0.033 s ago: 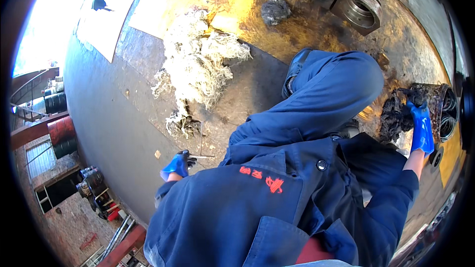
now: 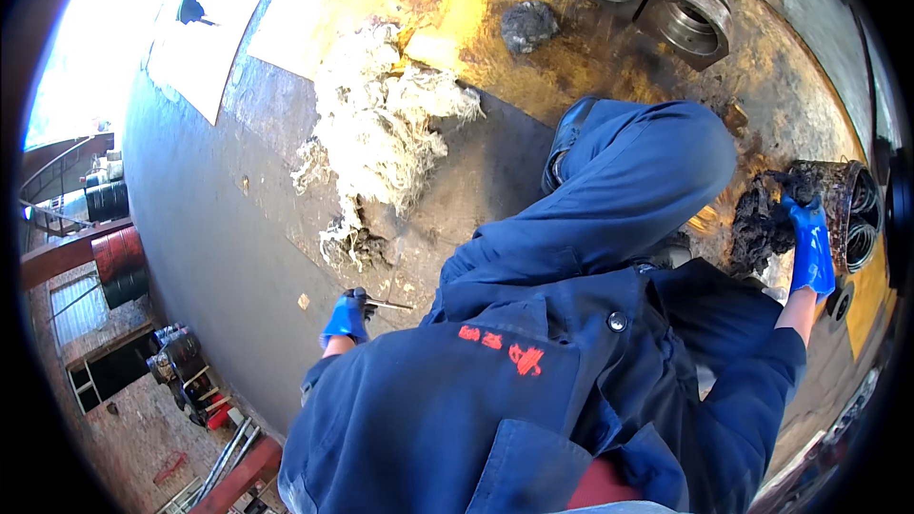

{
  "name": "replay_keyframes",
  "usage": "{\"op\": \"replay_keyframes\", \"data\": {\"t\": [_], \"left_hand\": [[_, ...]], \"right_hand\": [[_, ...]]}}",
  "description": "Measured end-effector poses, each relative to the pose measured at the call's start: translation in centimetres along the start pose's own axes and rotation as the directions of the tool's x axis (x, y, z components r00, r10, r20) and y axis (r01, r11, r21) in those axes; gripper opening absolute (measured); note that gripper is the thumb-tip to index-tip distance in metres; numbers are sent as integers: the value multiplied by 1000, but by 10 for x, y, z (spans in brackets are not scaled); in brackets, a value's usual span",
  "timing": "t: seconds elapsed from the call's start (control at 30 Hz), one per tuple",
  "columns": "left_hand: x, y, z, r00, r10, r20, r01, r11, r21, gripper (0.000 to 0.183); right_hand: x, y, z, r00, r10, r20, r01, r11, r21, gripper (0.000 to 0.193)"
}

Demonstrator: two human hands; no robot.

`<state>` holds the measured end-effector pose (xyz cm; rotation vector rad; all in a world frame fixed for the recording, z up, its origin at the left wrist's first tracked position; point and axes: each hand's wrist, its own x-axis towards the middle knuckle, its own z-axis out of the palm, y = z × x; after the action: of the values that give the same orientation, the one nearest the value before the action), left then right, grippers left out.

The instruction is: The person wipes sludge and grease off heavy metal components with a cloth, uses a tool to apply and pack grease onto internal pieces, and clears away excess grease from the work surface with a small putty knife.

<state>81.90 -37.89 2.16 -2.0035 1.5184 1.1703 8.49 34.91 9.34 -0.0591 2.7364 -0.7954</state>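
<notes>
My left hand [image 2: 346,316], in a blue glove with dark fingertips, is closed round a thin metal rod-like tool [image 2: 390,306]; its kind is not clear. The tool points right, above the grey floor and near my jacket. Off to the right, my blue-gloved right hand [image 2: 810,246] has its fingers closed on a black, greasy wad of fibres [image 2: 759,228]. Its fingertips are partly lost in the dark mass. Right beside it lies a grimy cylindrical part [image 2: 832,183] with ring-shaped openings at its end.
A heap of cream cotton waste [image 2: 386,133] lies ahead on the floor. Beyond it sits a dark grey wad [image 2: 529,26]. Ringed metal cylinders [image 2: 687,24] stand at the far right. My bent knee [image 2: 681,138] is between my hands. Drums [image 2: 121,262] stand far left.
My left hand has shifted slightly up and to the right, with the tool tilting a little. My right hand looks unmoved.
</notes>
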Motion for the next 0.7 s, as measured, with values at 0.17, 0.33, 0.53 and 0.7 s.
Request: {"op": "replay_keyframes", "data": {"t": [0.17,0.33,0.53,0.7], "left_hand": [[-1,115,59,840,536,87,-493,687,534,44],[63,159,113,889,395,232,-388,918,-79,44],[4,293,121,893,390,224,-384,403,831,39],[18,399,162,693,685,224,-545,295,785,44]], "right_hand": [[-5,22,-13,991,104,-82,-119,969,-215,52],[5,7,0,998,48,-41,-52,993,-104,52],[1,31,5,993,119,-18,-120,981,-152,45],[9,115,-73,982,71,173,-151,846,511,40]]}}
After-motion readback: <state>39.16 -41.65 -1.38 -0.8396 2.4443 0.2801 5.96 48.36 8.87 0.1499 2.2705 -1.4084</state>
